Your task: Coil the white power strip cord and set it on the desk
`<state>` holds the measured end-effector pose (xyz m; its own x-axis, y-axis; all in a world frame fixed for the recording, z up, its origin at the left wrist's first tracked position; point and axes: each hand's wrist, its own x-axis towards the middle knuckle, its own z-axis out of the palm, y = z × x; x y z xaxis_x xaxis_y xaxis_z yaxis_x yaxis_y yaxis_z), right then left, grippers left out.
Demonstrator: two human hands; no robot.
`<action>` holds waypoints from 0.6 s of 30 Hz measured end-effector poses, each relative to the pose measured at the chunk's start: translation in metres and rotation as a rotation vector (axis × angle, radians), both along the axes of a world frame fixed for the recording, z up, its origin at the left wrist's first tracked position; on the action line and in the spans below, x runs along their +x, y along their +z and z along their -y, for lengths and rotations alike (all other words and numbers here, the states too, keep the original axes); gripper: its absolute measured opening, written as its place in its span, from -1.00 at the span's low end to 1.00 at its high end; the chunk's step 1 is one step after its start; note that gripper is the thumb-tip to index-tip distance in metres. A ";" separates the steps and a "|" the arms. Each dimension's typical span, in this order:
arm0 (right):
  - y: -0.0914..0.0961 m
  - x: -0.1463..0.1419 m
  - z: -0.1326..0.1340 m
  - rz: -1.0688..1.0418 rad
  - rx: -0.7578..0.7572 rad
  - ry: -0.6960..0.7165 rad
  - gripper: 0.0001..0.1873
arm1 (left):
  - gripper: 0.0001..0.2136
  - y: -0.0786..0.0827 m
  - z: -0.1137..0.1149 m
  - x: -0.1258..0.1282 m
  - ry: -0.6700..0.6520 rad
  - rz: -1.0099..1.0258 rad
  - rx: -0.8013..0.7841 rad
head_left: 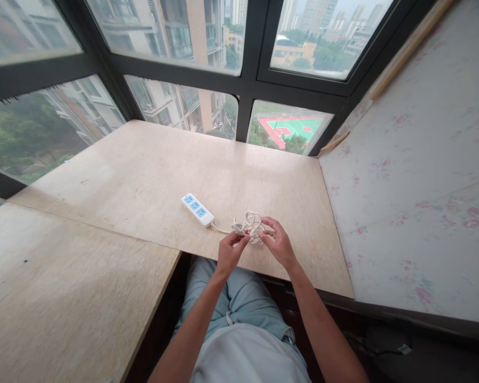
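Sitting at a pale stone windowsill (143,159), a person handles a white coiled cord (254,222) close to the sill's near edge, right of centre. Their left hand (229,252) pinches the coil's left side, and their right hand (279,243) grasps its right side with the fingertips. The cord trails left to a white power strip (198,209) lying flat just beside the coil. Keeping the loops snug and even, with slack left toward the strip, would probably stop them springing apart.

Power strip (198,209): on the ledge (143,170), left of the coiled cord (252,226).
Coiled cord: at the ledge's front edge, between left hand (230,251) and right hand (277,242).
Window (171,32): behind the ledge.
Wall (415,175): right of it.
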<state>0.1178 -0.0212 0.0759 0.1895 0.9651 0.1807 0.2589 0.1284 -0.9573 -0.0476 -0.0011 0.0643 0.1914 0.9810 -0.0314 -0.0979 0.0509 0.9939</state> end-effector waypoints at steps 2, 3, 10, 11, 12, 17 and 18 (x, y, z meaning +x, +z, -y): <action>0.000 -0.002 0.007 0.098 0.050 0.031 -0.59 | -0.82 0.008 -0.003 0.004 -0.064 -0.122 0.141; -0.001 -0.003 0.010 0.134 0.064 0.037 -0.61 | -0.82 0.012 -0.004 0.006 -0.104 -0.170 0.210; -0.014 -0.007 0.013 -0.056 -0.015 -0.207 -0.72 | -0.57 0.014 -0.009 0.006 -0.245 -0.298 0.417; -0.015 -0.005 0.013 -0.120 -0.033 -0.226 -0.72 | -0.58 0.010 -0.010 0.002 -0.199 -0.334 0.409; -0.016 -0.003 0.014 -0.178 -0.051 -0.236 -0.71 | -0.59 0.004 -0.011 -0.001 -0.151 -0.380 0.402; -0.023 0.008 0.022 -0.420 -0.077 -0.249 -0.67 | -0.66 -0.024 -0.014 -0.015 -0.136 -0.628 0.474; -0.024 0.009 0.024 -0.464 -0.078 -0.272 -0.66 | -0.66 -0.028 -0.013 -0.016 -0.155 -0.649 0.494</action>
